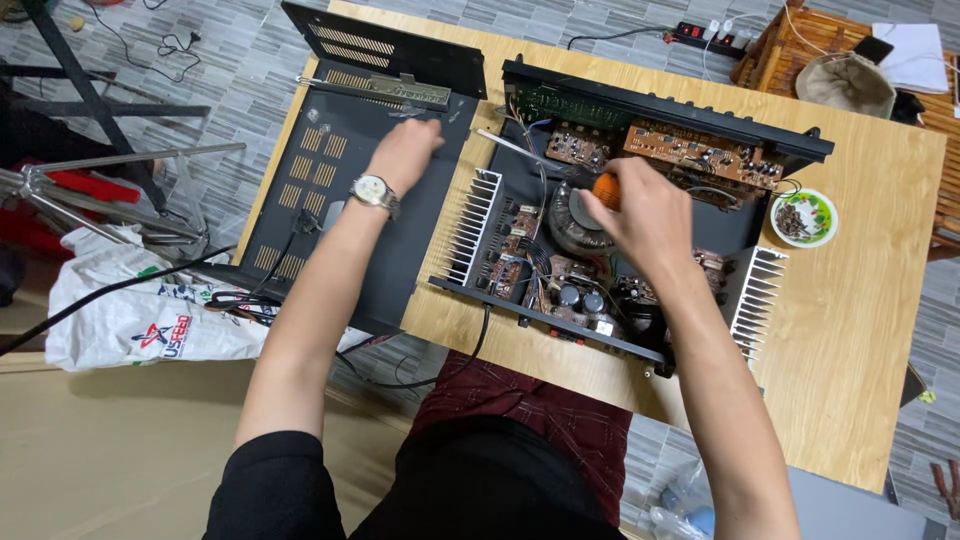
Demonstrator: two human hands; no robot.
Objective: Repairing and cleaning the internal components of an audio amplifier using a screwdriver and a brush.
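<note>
Two hands over an opened amplifier (600,250), right hand (645,215) gripping an orange-handled screwdriver (606,190), left hand (405,150) blurred on the black cover panel (340,230), its grip unclear.

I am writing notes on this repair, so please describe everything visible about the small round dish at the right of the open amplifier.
The small round dish is shallow, with a white ground and a green patterned rim, and looks like ceramic or plastic. It sits flat on the wooden table, just right of the open amplifier chassis, near its right heat sink. It holds a heap of small dark pieces, probably screws. No hand touches it.
</note>
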